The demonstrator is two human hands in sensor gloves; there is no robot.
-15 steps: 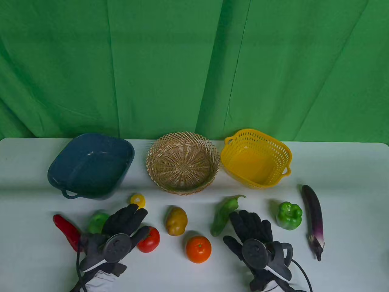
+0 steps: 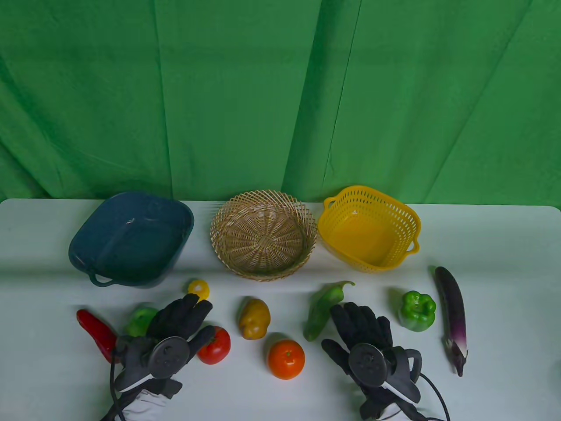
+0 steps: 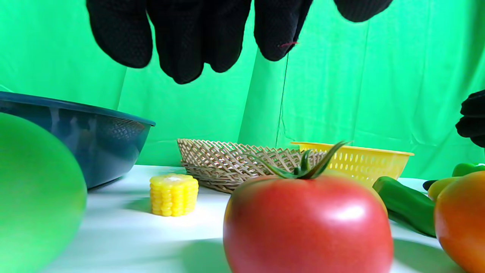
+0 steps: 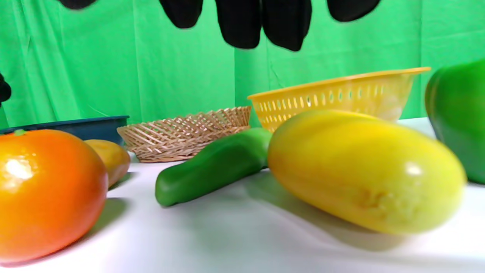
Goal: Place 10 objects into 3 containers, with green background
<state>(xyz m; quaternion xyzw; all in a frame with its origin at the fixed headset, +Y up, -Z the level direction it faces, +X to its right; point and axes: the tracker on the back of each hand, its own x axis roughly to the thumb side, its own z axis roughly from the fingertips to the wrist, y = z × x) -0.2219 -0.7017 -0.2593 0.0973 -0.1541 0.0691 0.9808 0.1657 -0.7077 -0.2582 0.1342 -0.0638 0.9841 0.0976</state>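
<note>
No object has yet been placed: the left hand and right hand hover released above the table. The tomato, at four o'clock of the left hand, is judged the likely first pick, to be grasped and carried to the blue tub at twelve.

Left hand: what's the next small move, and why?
Probably lower the left hand and close it on the tomato. All three containers look empty, nothing is held, and the fingers hang open above that tomato. The dark blue tub sits just beyond it for the drop.
</note>
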